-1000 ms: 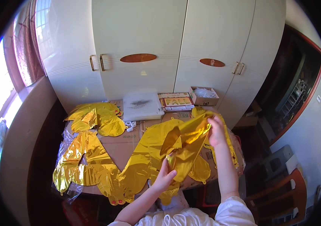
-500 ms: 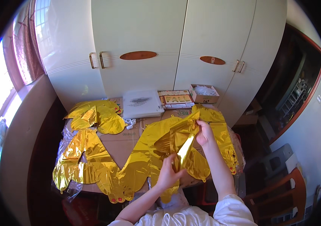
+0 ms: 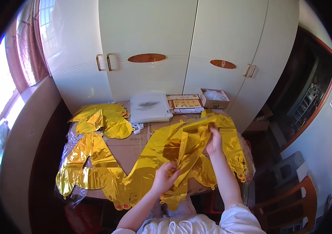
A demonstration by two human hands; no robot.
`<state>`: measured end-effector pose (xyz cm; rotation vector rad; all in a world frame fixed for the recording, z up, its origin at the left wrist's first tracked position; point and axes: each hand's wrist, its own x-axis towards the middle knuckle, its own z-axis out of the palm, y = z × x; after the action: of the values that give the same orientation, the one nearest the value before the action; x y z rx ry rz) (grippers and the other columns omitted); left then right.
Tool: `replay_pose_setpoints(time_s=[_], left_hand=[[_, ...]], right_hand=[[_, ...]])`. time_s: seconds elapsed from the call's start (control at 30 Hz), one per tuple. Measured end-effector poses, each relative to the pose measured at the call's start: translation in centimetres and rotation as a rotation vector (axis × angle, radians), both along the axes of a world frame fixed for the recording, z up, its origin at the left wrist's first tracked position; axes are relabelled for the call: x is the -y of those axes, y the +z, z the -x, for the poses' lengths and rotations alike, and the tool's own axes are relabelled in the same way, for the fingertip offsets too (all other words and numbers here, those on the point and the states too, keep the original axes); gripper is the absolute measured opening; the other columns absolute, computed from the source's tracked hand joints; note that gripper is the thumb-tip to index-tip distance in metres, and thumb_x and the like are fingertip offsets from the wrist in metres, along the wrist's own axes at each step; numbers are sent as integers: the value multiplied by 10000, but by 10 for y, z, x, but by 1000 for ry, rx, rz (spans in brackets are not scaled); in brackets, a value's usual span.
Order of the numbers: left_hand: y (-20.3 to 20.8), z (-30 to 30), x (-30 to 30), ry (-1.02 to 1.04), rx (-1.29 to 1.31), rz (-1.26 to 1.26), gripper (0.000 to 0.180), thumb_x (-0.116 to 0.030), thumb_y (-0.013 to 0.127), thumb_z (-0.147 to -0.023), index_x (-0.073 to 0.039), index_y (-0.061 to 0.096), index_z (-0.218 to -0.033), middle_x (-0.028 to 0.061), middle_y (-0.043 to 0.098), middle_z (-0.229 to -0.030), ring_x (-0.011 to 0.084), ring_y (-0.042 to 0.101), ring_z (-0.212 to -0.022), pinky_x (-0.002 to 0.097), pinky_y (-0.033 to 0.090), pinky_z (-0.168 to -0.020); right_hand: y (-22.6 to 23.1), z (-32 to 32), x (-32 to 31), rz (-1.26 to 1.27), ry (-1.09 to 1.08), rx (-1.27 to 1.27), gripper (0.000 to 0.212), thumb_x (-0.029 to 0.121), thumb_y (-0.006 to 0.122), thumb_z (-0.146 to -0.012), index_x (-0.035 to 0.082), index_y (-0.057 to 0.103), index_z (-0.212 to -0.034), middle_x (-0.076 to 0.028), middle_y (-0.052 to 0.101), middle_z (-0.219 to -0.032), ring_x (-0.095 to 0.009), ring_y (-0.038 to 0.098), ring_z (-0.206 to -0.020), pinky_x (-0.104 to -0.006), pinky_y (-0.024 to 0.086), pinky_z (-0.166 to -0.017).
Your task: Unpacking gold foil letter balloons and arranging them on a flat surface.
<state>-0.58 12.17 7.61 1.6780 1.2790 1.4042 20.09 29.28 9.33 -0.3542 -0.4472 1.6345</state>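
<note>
I grip the gold foil (image 3: 185, 146) above the table (image 3: 134, 150) with both hands: left hand (image 3: 165, 176) pinches its lower end, right hand (image 3: 214, 141) its top. Better to fold slowly, keeping edges aligned.

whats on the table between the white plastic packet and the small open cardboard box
In the head view, a flat printed package lies between the white plastic packet and the small open cardboard box, along the table's far edge.

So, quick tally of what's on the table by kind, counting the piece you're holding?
Gold foil balloons: 4 as far as I can tell: one in the left hand and right hand at, others at
White flat packet: 1
Printed flat pack: 1
Small cardboard box: 1
Total: 7
</note>
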Motion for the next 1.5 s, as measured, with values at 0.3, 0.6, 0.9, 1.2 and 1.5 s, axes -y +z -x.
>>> replay_pose_setpoints(time_s=[0.3,0.6,0.9,1.2,1.5], left_hand=[[-23,-7,47,-30,37,240,233,-117,657,-848,-12,564,-1035,104,607,-656,191,614,-567,292,470,-526],[-38,3,50,-125,98,500,239,-94,581,-910,1,622,-1126,0,598,-724,25,478,-596,202,392,-519],[-33,7,69,-103,88,430,182,-91,548,-929,19,664,-1015,84,689,-883,93,591,-751,233,468,-670],[-45,12,97,-143,359,545,497,-25,600,-882,-24,420,-1345,4,536,-744,56,533,-645,209,439,-583],[-30,15,121,-142,3,497,744,-62,686,-818,-31,281,-1442,25,599,-779,76,563,-638,228,465,-587]], right_hand=[[-85,-50,-21,323,267,579,369,191,570,-905,99,461,-1246,-111,583,-1157,-262,626,-949,-379,527,-823],[-93,-28,-51,-56,-22,1631,477,126,626,-823,98,492,-1279,-169,616,-1084,-275,634,-903,-371,495,-775],[-64,-19,-13,-199,11,1852,214,152,628,-836,63,665,-1027,-156,680,-991,-290,653,-907,-374,499,-789],[-62,-20,-8,-325,-34,1843,208,166,635,-853,73,651,-1038,-158,678,-978,-308,652,-886,-387,502,-781],[-50,-12,11,-99,14,1765,165,111,605,-865,44,647,-1009,-85,644,-716,-165,621,-608,-319,480,-579]])
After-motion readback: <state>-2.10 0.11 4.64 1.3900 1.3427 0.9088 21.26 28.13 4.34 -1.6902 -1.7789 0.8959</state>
